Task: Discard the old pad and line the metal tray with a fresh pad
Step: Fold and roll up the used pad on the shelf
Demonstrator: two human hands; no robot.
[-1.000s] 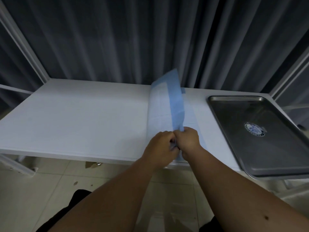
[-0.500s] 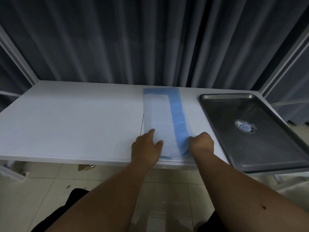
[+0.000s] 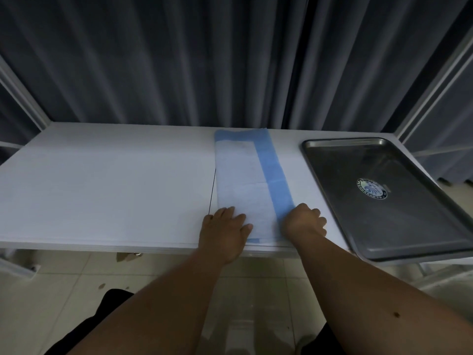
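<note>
A fresh pad (image 3: 245,180), white with a blue strip along its right side, lies lengthwise on the white table (image 3: 115,190), still partly folded. My left hand (image 3: 225,229) presses flat on its near left corner with straight fingers. At the pad's near right edge my right hand (image 3: 303,221) rests with its fingers curled over the blue strip and seems to grip it. The empty metal tray (image 3: 399,221) with a round sticker sits to the right of the pad, apart from it. No old pad is in view.
A dark curtain (image 3: 230,60) hangs behind the table. White frame posts (image 3: 432,80) stand at both back corners. The tray overhangs the table's near right edge. Tiled floor (image 3: 64,290) lies below.
The pad, held upright and pinched by both hands a second ago, now lies flat on the table. My hands have parted to its near left and right edges.
</note>
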